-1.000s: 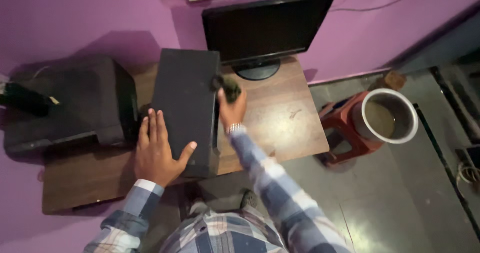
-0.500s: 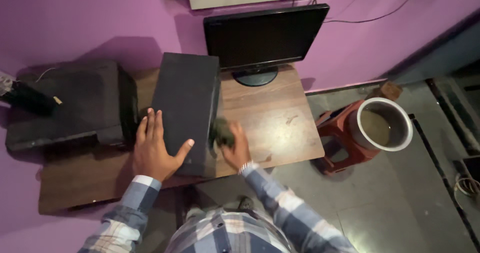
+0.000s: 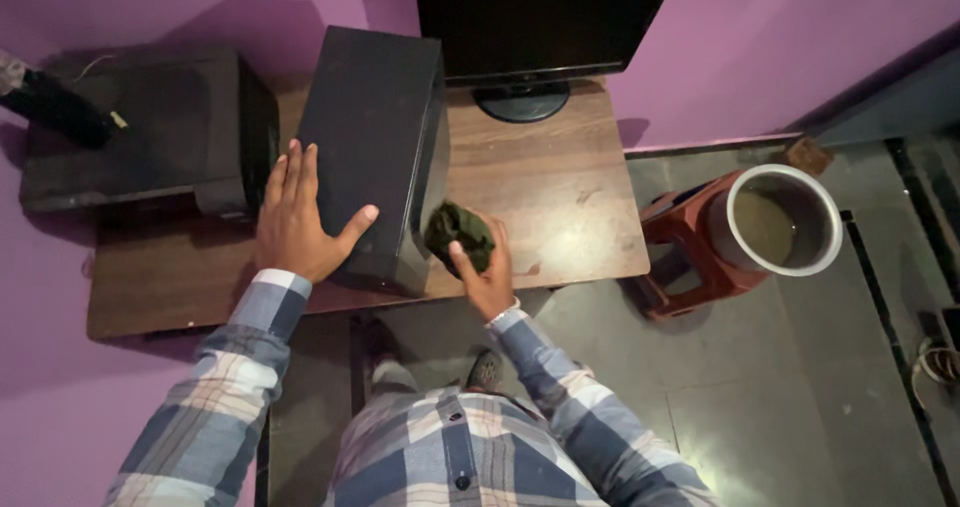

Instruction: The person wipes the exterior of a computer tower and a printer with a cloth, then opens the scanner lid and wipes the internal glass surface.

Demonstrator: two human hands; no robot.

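Two hands are busy: my left hand (image 3: 298, 222) lies flat with fingers spread on top of the black computer case (image 3: 375, 142) on the wooden worktop (image 3: 560, 197), while my right hand (image 3: 484, 267) grips a dark green cloth (image 3: 458, 233) against its near right side, seemingly mid-wipe.

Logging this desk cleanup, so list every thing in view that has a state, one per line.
Left hand: flat, fingers spread on top of the black computer case.
Right hand: grip closed on a dark green cloth, pressed to the case's side.
Computer case: upright on the wooden desk.
Monitor: screen dark.
Metal pot: open, sitting on a red stool.
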